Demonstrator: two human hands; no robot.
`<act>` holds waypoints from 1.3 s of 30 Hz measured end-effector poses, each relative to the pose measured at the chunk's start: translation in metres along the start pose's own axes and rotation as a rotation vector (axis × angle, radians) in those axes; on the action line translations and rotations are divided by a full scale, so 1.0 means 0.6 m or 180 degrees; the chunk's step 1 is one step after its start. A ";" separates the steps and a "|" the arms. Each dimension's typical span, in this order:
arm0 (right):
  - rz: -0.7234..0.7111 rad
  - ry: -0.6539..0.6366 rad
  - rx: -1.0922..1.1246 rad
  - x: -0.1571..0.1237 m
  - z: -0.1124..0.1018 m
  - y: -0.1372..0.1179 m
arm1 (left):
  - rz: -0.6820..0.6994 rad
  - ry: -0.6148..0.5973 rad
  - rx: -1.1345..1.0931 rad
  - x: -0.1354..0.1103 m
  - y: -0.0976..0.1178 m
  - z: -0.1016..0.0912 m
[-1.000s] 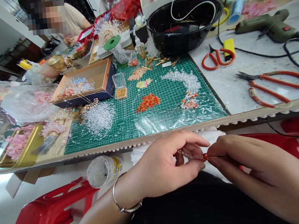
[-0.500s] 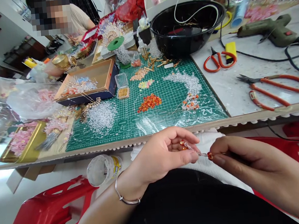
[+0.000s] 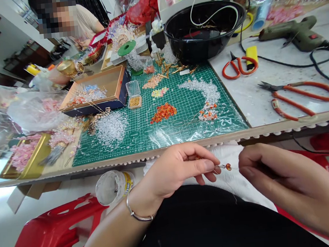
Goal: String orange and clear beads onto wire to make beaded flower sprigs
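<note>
Below the table edge, over my lap, my left hand pinches a thin wire strung with beads. An orange bead sits on that wire in the gap between my hands. My right hand is closed on the wire's other end, fingers curled. On the table above lies a green cutting mat with a pile of orange beads, a heap of clear beads and a curved trail of clear beads.
Orange-handled scissors and a smaller pair lie right of the mat, near a glue gun and a black bowl. A wooden box and gold tray sit left. Another person sits at the far side. Red stools flank my legs.
My hands have drawn apart along the wire, so the orange bead now shows in the gap between them. My left fingers closed from a looser hold into a pinch.
</note>
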State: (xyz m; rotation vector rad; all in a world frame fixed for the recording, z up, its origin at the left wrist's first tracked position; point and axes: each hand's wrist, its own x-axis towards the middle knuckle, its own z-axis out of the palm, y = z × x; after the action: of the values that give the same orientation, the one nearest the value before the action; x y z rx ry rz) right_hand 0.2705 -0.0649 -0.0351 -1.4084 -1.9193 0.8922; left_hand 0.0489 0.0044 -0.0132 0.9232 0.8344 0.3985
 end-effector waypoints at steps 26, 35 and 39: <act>0.0918 -0.0571 0.1258 0.026 -0.007 0.030 | -0.0147 -0.0161 -0.0077 0.001 0.002 0.001; 0.0787 -0.0579 0.1365 0.020 -0.002 0.048 | -0.0137 -0.0203 -0.0203 0.005 -0.003 0.002; 0.0834 -0.0630 0.1284 0.019 -0.002 0.044 | -0.0142 -0.0210 -0.0222 0.005 -0.005 0.005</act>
State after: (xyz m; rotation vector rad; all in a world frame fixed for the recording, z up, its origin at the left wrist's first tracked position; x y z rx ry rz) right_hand 0.2833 -0.0481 -0.0550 -1.3784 -1.5859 1.4983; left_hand 0.0529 0.0033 -0.0160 0.8475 0.7749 0.3546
